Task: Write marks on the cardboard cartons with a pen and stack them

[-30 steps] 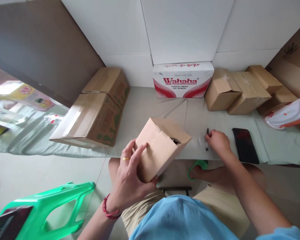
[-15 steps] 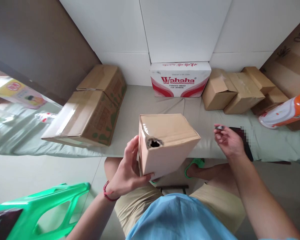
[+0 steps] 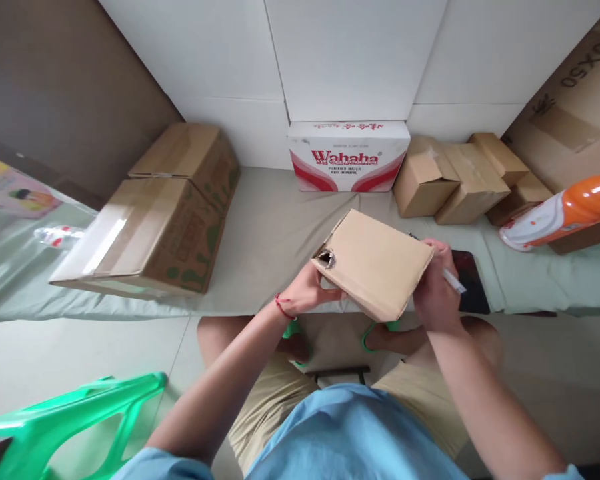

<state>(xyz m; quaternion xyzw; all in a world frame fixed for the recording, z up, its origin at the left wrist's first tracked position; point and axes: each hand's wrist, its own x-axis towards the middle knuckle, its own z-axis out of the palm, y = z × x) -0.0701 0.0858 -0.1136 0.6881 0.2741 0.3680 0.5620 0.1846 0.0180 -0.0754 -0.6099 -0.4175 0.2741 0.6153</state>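
A small cardboard box (image 3: 375, 263), tilted, is held up above the front edge of the cloth-covered table. A ragged, dark-edged hole shows at its left corner. My left hand (image 3: 307, 291), with a red string bracelet, grips that corner, thumb on the near side and other fingers partly hidden. At the box's right side, my right hand (image 3: 435, 290) is closed and touches it. A slim tool (image 3: 454, 281) is in that hand; its pale end sticks out at the back and a dark tip shows above the box. Whether it is a pen or a knife I cannot tell.
Two cardboard cartons (image 3: 165, 220) stand left, beside a plastic bottle (image 3: 57, 237). A Wahaha carton (image 3: 350, 160) is at the back, several small boxes (image 3: 473, 183) right of it. An orange-and-white bottle (image 3: 560, 213), a dark flat object (image 3: 473, 280) and a green stool (image 3: 80, 413) are around.
The box has moved up and right and turned, its hole now at the left. My right hand has come in from the right to the box's side, still holding the slim tool.
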